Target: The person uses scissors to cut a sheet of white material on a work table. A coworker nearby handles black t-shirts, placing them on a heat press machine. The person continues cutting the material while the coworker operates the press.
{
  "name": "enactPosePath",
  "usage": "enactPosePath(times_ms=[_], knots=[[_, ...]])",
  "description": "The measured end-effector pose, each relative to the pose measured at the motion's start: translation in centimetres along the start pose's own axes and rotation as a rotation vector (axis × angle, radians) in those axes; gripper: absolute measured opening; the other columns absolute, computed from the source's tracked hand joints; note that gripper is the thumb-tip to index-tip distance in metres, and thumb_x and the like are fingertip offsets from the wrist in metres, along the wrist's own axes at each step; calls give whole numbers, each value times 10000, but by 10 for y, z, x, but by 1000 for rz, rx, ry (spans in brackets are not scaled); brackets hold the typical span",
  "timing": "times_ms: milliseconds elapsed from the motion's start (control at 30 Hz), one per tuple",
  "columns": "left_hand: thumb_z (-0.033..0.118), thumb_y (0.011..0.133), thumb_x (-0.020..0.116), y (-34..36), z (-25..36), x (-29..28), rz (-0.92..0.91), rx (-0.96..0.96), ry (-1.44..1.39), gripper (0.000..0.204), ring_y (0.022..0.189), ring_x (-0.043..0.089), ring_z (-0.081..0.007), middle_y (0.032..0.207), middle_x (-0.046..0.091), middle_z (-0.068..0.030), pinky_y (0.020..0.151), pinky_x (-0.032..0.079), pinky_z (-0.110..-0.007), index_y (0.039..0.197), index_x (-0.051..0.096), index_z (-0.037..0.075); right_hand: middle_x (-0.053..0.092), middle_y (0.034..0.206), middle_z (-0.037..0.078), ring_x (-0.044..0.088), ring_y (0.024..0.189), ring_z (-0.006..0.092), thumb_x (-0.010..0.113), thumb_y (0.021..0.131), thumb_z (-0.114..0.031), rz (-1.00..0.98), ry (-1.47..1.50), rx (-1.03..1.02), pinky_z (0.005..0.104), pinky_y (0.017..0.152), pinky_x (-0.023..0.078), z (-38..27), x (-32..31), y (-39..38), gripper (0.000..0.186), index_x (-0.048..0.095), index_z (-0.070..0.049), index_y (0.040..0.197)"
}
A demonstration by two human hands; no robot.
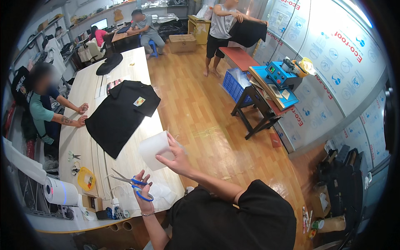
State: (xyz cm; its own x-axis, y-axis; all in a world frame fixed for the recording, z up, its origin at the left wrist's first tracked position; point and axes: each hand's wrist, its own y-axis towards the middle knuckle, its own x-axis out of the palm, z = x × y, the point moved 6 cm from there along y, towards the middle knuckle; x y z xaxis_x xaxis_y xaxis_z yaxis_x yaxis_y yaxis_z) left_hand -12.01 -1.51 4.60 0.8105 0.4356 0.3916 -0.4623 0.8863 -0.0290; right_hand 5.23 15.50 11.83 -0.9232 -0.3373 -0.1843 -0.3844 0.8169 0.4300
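My left hand [143,192] has its fingers through the handles of blue-handled scissors [137,182], with the blades pointing left over the table. In my right hand [177,158] is a curved white sheet [152,153], gripped between thumb and fingers near the table's right edge. Beyond the sheet, a black collared shirt [116,121] lies spread on the pale wooden table [135,66], with a small colourful patch [139,101] on its chest. A co-worker's hands rest by the shirt's left side. Crumpled translucent sheeting [160,196] lies beside my left hand.
A yellow tray [86,178], small snips [74,156] and a white cylindrical device [60,191] stand along the left side. A blue press machine [283,75] on a black-legged stand and a blue crate [236,85] are at right. Another person holds dark cloth [249,33].
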Motion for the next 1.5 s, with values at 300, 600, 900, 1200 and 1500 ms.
enactPosePath(times_ms=[300,600,900,1200,1500], knots=[[128,894,697,2,-4,-10,30,-17,0,669,1367,607,-305,1592,533,-174,1076,513,-417,1532,503,83,540,1611,243,258,1632,478,827,938,-222,21,-18,-2,540,1311,246,4,-6,-4,227,798,-43,1075],[126,894,700,-1,-7,-13,60,-32,1,703,1363,609,-308,1572,550,-160,1074,518,-412,1558,478,71,589,1570,196,357,1601,380,816,971,-229,-31,27,31,484,1271,326,9,8,-9,271,791,-27,1149],[69,851,679,1,-7,-18,-16,-31,31,789,1403,553,-286,1622,499,-129,1100,513,-405,1599,430,90,777,1067,44,716,998,124,829,992,-270,-72,506,465,310,914,568,30,28,-24,287,777,-28,1137],[1,865,692,-6,-24,0,-257,-156,453,796,1392,573,-255,1598,517,-97,1084,513,-391,1602,397,62,790,1126,65,714,1047,129,780,1035,-188,54,628,482,306,910,569,49,19,-21,223,787,-14,1174],[10,882,694,-18,-36,41,-338,-233,381,771,1413,551,-245,1569,510,-87,1119,476,-415,1593,403,66,770,1243,94,715,1119,157,738,1067,-203,171,866,613,328,992,555,39,24,-19,316,748,28,1283]])
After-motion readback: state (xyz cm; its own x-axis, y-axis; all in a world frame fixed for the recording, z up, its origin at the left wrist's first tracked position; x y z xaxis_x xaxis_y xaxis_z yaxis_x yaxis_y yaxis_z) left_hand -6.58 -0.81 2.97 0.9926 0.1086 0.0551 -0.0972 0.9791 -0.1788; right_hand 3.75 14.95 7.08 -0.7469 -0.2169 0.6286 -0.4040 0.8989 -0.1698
